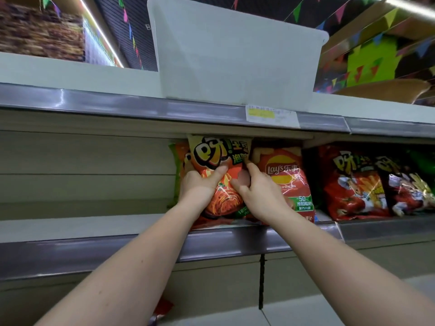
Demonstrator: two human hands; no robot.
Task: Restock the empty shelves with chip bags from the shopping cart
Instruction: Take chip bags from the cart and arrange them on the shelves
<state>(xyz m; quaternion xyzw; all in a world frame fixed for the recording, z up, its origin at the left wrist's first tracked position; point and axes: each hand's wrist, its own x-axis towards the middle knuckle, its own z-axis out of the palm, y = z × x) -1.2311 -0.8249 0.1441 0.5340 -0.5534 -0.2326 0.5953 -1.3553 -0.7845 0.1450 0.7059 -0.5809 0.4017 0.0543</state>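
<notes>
An orange chip bag [217, 175] is being stood upright on the middle shelf [94, 225], its top just under the shelf above, wedged between another orange bag behind it and a red Lay's bag [286, 177] on its right. It is gripped by the left hand [200, 182] at its left edge and pinched by the right hand [256, 189] at its right edge. Placement appears under way; next, it likely needs to be pushed back, squared and released.

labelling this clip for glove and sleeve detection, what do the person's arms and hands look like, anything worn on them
Nothing worn is visible. The left hand and right hand are bare, with no gloves, and no rings show on the visible fingers. Both forearms are uncovered right down to the frame's bottom edge: no sleeves, watch, bracelet or wristband, and no markings.
</notes>
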